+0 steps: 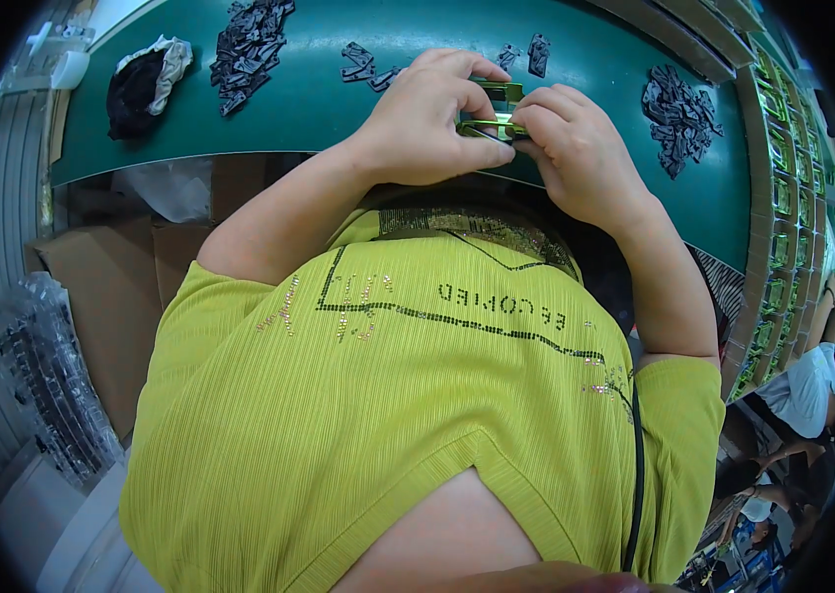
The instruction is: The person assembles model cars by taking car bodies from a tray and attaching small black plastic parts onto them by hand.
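Left hand (422, 124): gripping green piece (508, 92), upper centre
Right hand (581, 148): pinching it; work seemingly midway
Black parts (250, 49): loose piles upper left, right; apparently unused

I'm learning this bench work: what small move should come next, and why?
Probably turn the green part slightly with the right hand while the left hand steadies it: both hands hold it, and they cover some of its surface.

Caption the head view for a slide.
Left hand and right hand hold a green part at a table with piled black parts.
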{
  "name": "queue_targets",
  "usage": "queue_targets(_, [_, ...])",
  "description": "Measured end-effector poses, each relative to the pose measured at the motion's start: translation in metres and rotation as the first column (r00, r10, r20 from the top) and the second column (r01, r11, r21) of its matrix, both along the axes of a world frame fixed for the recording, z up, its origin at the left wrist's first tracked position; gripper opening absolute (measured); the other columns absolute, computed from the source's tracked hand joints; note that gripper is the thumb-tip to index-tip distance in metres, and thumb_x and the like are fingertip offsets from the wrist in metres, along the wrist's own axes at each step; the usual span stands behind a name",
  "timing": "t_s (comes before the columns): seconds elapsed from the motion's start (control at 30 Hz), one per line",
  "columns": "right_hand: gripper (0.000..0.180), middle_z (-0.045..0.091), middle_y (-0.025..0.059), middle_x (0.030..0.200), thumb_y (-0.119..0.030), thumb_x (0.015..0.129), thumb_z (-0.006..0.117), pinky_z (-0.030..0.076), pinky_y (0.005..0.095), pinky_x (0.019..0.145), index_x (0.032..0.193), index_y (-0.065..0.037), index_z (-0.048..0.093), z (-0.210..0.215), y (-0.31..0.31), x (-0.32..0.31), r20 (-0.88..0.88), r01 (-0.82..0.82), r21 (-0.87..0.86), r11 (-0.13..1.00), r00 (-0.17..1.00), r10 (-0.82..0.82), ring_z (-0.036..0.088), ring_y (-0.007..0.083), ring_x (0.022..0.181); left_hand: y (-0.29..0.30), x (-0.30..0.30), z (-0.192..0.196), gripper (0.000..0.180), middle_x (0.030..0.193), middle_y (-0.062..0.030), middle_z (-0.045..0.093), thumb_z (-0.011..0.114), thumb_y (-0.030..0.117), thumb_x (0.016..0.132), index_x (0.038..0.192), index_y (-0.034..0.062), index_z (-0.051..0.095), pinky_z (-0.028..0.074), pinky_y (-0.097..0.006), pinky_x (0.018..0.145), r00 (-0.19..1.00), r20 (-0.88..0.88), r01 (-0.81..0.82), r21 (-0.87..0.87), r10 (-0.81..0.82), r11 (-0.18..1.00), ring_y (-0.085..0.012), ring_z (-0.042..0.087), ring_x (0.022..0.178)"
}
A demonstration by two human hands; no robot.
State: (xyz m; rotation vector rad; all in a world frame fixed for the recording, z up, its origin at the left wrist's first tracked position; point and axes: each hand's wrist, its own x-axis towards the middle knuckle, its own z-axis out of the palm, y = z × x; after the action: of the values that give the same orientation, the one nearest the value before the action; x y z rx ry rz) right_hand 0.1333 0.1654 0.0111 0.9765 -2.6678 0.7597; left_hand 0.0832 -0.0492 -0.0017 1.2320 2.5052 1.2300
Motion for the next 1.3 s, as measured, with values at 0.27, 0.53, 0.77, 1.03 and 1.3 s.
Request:
queue_targets(0.27, [0.016, 0.061, 0.0043, 0.094, -0.004, 0.087, 0.071, 0.048, 0.03, 0.074, 0.101, 0.002, 0.064, 0.03, 0.039, -0.018, 0.629, 0.169, -0.253, 0.953, 0.777, 0.029, 0.058, 0.0091, 0.086, 0.0, -0.04, 0.029, 0.025, 0.093, -0.0053, 0.07, 0.07, 0.009, 0.091, 0.114, -0.0007, 0.068, 0.053, -0.023, 0.075, 0.935, 0.257, 0.19, 0.222, -0.245, 0.957, -0.012, 0.066, 0.084])
queue_targets(0.53, [0.013, 0.07, 0.0058, 0.085, -0.01, 0.086, 0.075, 0.054, 0.0255, 0.071, 0.096, -0.002, 0.072, 0.038, 0.035, -0.03, 0.043, 0.077, -0.309, 0.948, 0.997, -0.067, 0.067, 0.0174, 0.078, 0.024, -0.057, 0.04, 0.052, 0.08, -0.0075, 0.067, 0.063, 0.022, 0.098, 0.143, 0.0015, 0.044, 0.059, -0.025, 0.072, 0.692, 0.591, 0.118, 0.475, -0.415, 0.872, -0.0117, 0.071, 0.072])
queue_targets(0.77, [0.013, 0.073, 0.0057, 0.083, -0.016, 0.086, 0.078, 0.055, 0.0229, 0.066, 0.093, -0.006, 0.076, 0.024, 0.044, -0.055, 0.27, 0.245, -0.576, 0.78, 0.957, -0.101, 0.071, 0.0133, 0.076, 0.045, -0.069, 0.044, 0.049, 0.078, -0.0061, 0.068, 0.058, 0.024, 0.101, 0.142, -0.0005, 0.046, 0.058, -0.021, 0.071, 0.451, 0.783, -0.065, 0.509, -0.43, 0.859, -0.0086, 0.068, 0.065])
queue_targets(1.03, [0.018, 0.072, 0.0086, 0.093, -0.012, 0.091, 0.072, 0.056, 0.0241, 0.073, 0.106, -0.002, 0.072, -0.008, 0.046, -0.067, 0.424, 0.311, -0.693, 0.65, 0.905, 0.018, 0.071, 0.015, 0.085, 0.042, -0.096, 0.011, 0.044, 0.076, -0.0085, 0.064, 0.061, 0.015, 0.098, 0.133, -0.0098, 0.048, 0.057, -0.027, 0.07, 0.187, 0.822, -0.239, 0.569, -0.538, 0.787, -0.0125, 0.065, 0.064])
queue_targets(1.3, [0.015, 0.07, 0.0078, 0.091, -0.003, 0.091, 0.068, 0.054, 0.0234, 0.073, 0.105, 0.002, 0.071, -0.013, 0.042, -0.068, 0.401, 0.273, -0.683, 0.677, 0.915, 0.035, 0.07, 0.0146, 0.083, 0.034, -0.091, 0.011, 0.045, 0.073, -0.0065, 0.067, 0.056, 0.019, 0.101, 0.137, -0.0078, 0.048, 0.054, -0.018, 0.061, 0.135, 0.903, -0.289, 0.43, -0.409, 0.855, -0.0087, 0.065, 0.058])
